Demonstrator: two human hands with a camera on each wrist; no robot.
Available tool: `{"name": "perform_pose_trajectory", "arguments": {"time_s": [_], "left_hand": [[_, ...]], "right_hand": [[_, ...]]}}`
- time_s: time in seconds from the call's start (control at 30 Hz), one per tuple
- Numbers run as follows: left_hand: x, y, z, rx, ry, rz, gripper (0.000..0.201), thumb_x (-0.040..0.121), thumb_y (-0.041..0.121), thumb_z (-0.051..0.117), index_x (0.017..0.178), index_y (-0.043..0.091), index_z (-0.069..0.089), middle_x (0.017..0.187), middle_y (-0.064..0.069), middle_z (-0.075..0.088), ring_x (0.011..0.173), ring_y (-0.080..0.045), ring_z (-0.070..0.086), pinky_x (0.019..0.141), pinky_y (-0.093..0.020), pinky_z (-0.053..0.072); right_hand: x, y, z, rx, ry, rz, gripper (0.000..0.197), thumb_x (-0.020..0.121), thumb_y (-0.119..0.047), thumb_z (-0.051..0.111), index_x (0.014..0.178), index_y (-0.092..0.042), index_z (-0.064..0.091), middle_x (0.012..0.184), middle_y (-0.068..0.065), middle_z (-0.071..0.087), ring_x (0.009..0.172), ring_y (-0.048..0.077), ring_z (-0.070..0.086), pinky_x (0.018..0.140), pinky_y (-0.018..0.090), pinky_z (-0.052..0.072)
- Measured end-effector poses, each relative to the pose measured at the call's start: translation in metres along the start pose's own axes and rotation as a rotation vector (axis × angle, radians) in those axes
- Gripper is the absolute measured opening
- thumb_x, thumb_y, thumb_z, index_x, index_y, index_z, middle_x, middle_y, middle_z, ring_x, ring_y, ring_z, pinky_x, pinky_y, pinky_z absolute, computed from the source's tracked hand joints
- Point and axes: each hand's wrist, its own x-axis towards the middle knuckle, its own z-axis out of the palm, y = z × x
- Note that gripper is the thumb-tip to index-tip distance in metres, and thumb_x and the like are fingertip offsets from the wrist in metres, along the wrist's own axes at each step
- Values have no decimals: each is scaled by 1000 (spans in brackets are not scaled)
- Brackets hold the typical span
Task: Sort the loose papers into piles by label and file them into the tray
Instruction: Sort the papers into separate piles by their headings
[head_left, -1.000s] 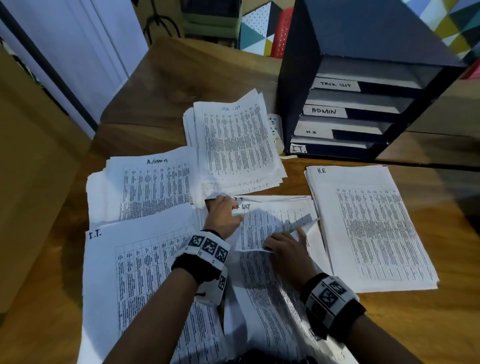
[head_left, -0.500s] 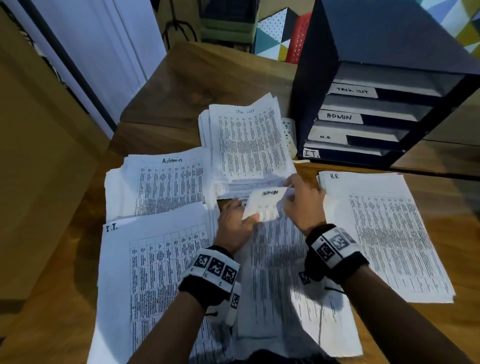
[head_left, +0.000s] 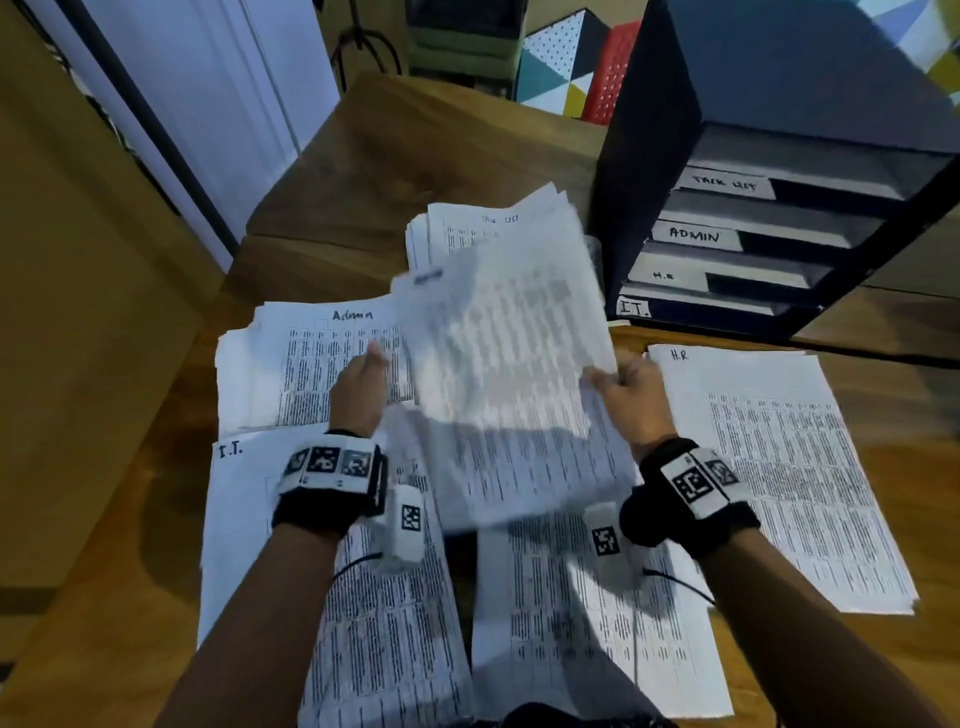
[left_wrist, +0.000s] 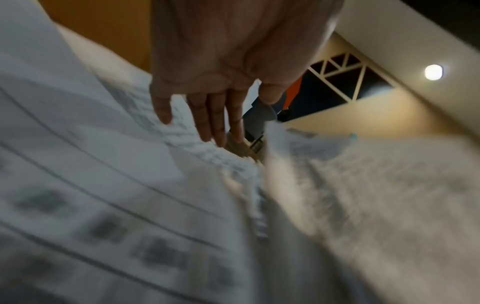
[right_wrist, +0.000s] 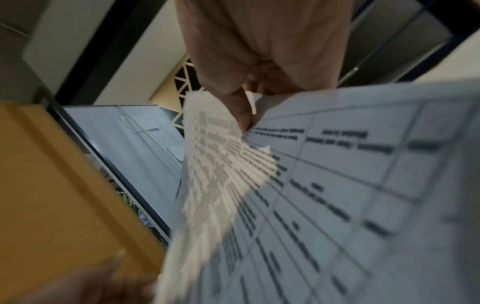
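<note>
While the right hand (head_left: 631, 397) pinches a lifted sheet (head_left: 506, 374) by its edge, the left hand (head_left: 358, 387) hovers released over the Admin pile (head_left: 291, 364); only the left wrist view shows its straight fingers (left_wrist: 207, 115).

The right hand (head_left: 631, 395) has lifted a sheet (head_left: 509, 384) off the unsorted pile (head_left: 597, 623), leftward.

On the bench (head_left: 457, 150) we see four piles. The Admin pile (head_left: 291, 374) lies at the left, with the I.T. pile (head_left: 311, 587) nearer us, touching its near edge. The Task List pile (head_left: 467, 228) sits behind, just left of the tray (head_left: 649, 156), which stands at the back right. The H.R pile (head_left: 789, 467) lies right, in front of the tray. Between the I.T. and H.R piles lie loose papers (head_left: 587, 623). A sheet (head_left: 509, 374) hangs above them, overlapping the Task List and Admin piles.
</note>
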Motion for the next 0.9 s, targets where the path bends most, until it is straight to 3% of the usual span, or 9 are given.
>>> {"name": "perform_pose_trajectory", "arguments": {"time_s": [0.2, 0.3, 0.37, 0.47, 0.53, 0.67, 0.73, 0.83, 0.9], "left_hand": [[-4, -32, -9, 743, -43, 9, 57, 99, 42, 19, 118, 3, 56, 128, -19, 47, 123, -32, 41, 107, -51, 27], [-8, -35, -11, 653, -49, 107, 65, 99, 45, 16, 93, 2, 65, 91, -16, 63, 90, -26, 59, 103, -45, 37], [-13, -35, -13, 524, -43, 200, 63, 99, 43, 20, 75, 2, 61, 70, -13, 55, 67, -21, 52, 79, -32, 47], [-24, -29, -21, 407, 57, 293, 56, 99, 38, 30, 49, 13, 35, 49, -4, 38, 48, -17, 37, 50, -26, 25], [-25, -27, -26, 359, 107, 301, 57, 98, 37, 34, 46, 16, 26, 46, -1, 30, 44, -12, 30, 46, -25, 20], [-19, -25, -25, 346, 97, 267, 56, 97, 39, 34, 47, 15, 24, 47, -1, 29, 46, -11, 28, 48, -24, 19], [-16, -25, -22, 357, 63, 255, 56, 96, 43, 33, 47, 16, 23, 46, -1, 27, 45, -12, 27, 47, -27, 18], [-8, -28, -15, 384, 11, 233, 55, 91, 50, 27, 48, 16, 24, 47, 0, 27, 45, -12, 26, 51, -29, 20], [-1, -33, -10, 400, -16, 202, 55, 95, 47, 28, 49, 15, 27, 49, 0, 30, 46, -14, 30, 57, -28, 26]], "right_hand": [[41, -49, 24, 159, 155, -125, 33, 92, 5, 37, 118, 0, 57, 100, 8, 62, 82, 12, 54, 75, 21, 46], [56, -61, 53, 172, 158, -142, 35, 89, 10, 34, 112, 1, 58, 107, 21, 62, 85, 24, 56, 72, 20, 47], [62, -57, 75, 110, 94, -124, 34, 85, 10, 32, 106, 3, 58, 99, 23, 61, 84, 31, 57, 73, 30, 47], [62, -39, 105, 19, -82, -40, 27, 83, 6, 36, 84, -4, 61, 72, 15, 54, 69, 25, 49, 65, 34, 39], [55, -24, 125, 2, -178, 50, 25, 85, 4, 43, 73, -9, 60, 65, 11, 52, 67, 23, 48, 62, 33, 38], [35, 7, 164, -80, -291, 150, 21, 83, -1, 49, 86, 10, 66, 82, 27, 65, 75, 39, 60, 70, 45, 49], [26, 11, 176, -55, -325, 205, 23, 82, -4, 48, 70, 9, 61, 71, 30, 61, 64, 43, 55, 61, 46, 48], [15, 5, 178, 0, -358, 286, 32, 84, 3, 42, 55, -11, 42, 53, 7, 37, 51, 17, 35, 52, 29, 27], [11, 0, 172, 31, -405, 275, 31, 82, 7, 41, 57, -12, 44, 54, 4, 37, 53, 15, 33, 53, 28, 25]]}}
